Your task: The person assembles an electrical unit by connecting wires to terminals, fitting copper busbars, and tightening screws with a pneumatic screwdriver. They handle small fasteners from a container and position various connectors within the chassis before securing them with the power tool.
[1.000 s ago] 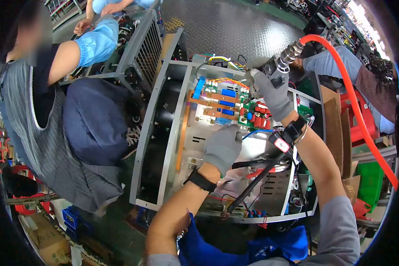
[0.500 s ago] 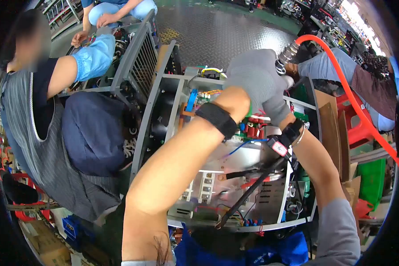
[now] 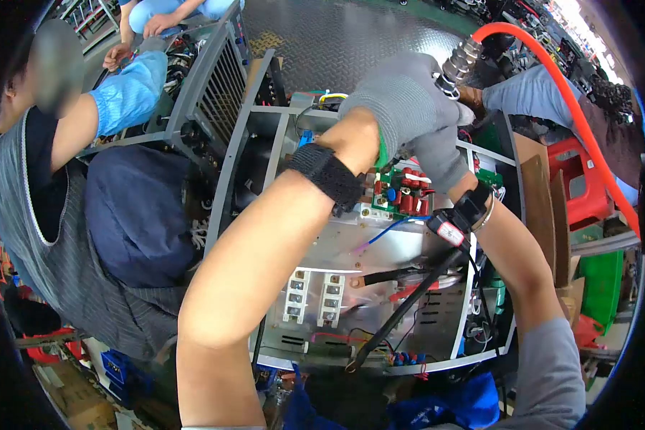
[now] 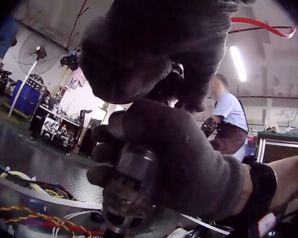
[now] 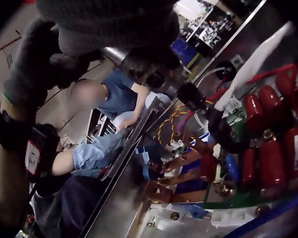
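Note:
My gloved right hand (image 3: 441, 154) grips the dark body of a pneumatic driver (image 4: 134, 168), its fingers wrapped around it in the left wrist view. My gloved left hand (image 3: 401, 93) reaches across above it and curls over the tool's upper end, where a bit of bright metal (image 4: 176, 69) shows between the gloves. Most of the driver is hidden by my hands in the head view. Its black nose (image 5: 191, 96) points down at the green board with red cylindrical components (image 5: 270, 163). Copper bars (image 5: 181, 168) lie beside that board.
An orange-red hose (image 3: 552, 93) arches from a metal coupling (image 3: 460, 64) down the right. The open metal cabinet (image 3: 322, 244) holds white terminal blocks (image 3: 331, 301) and a thick black cable (image 3: 401, 312). A seated person (image 3: 122, 236) works at the left; a red stool (image 3: 577, 186) stands right.
My left hand has left the cabinet's middle and swung up and right to the driver. My right hand stays around the tool. The head view has shifted slightly.

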Motion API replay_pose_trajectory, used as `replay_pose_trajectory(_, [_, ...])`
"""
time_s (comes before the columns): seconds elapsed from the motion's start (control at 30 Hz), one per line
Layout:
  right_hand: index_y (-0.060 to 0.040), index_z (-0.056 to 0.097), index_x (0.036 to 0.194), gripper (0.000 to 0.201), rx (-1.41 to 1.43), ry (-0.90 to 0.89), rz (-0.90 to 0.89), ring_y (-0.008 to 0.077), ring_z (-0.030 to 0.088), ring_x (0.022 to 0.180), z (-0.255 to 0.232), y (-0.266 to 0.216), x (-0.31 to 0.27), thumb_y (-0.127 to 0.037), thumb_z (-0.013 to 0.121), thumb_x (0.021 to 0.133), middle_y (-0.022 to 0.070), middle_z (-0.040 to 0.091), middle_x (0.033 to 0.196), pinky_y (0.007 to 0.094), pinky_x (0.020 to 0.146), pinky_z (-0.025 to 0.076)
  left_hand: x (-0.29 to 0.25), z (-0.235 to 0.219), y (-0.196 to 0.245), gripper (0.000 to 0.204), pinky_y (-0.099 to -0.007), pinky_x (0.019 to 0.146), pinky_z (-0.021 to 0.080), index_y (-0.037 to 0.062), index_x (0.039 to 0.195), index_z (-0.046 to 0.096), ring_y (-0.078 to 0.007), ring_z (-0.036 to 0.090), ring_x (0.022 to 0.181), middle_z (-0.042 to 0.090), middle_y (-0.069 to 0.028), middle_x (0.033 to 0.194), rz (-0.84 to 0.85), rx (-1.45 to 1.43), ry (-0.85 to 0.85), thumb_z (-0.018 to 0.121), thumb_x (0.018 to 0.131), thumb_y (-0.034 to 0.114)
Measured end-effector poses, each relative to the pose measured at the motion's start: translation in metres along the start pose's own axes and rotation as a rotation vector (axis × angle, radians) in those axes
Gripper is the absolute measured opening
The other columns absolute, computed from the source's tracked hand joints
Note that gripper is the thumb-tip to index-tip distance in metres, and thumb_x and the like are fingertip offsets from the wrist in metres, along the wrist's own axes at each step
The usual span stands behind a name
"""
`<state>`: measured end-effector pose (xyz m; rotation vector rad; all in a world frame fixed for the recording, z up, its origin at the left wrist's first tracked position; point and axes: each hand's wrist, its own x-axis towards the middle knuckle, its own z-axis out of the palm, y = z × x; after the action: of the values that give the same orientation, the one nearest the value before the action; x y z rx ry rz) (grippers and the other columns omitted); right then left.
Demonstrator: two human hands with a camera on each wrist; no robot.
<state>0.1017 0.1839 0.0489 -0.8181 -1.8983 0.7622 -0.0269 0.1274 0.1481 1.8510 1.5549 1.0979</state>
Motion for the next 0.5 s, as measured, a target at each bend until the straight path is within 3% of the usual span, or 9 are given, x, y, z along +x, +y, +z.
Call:
replay_pose_trajectory(0.13, [-0.0034, 0.060, 0.105, 0.035, 0.108, 0.096, -0.091, 0.0162, 0.063, 0.097, 0.011, 0.021, -0.006, -0.009, 0.076, 0.075, 0.0077, 0.065, 0.102, 0.0326, 0.082, 0.052, -0.003, 0.000, 0.000, 0.043, -0.0371, 0.076, 0.051, 0.0036, 0.091, 0.069, -0.0302, 0.066, 0.080, 0.068, -0.0170, 0.084, 0.024, 0.057, 0.020, 0.079, 0.066, 0.037])
replay_pose_trajectory(0.27, [-0.0042, 0.061, 0.105, 0.032, -0.008, 0.084, -0.128, 0.0179, 0.064, 0.096, 0.004, 0.030, -0.004, -0.009, 0.075, 0.076, 0.0085, 0.065, 0.101, 0.0332, 0.080, 0.052, -0.003, 0.004, 0.003, 0.044, -0.0384, 0.077, 0.051, 0.0036, 0.091, 0.070, -0.0330, 0.066, 0.082, 0.068, -0.0186, 0.086, 0.011, 0.049, 0.006, 0.078, 0.065, 0.038])
replay_pose_trajectory(0.5, [-0.0040, 0.062, 0.104, 0.031, -0.161, 0.055, -0.199, 0.0181, 0.065, 0.092, 0.007, 0.027, -0.006, -0.007, 0.073, 0.075, 0.0080, 0.067, 0.098, 0.0325, 0.077, 0.052, -0.020, 0.018, 0.018, 0.046, -0.0399, 0.075, 0.051, -0.0018, 0.088, 0.068, -0.0351, 0.066, 0.081, 0.067, -0.0224, 0.082, -0.039, 0.204, 0.248, 0.076, 0.065, 0.037])
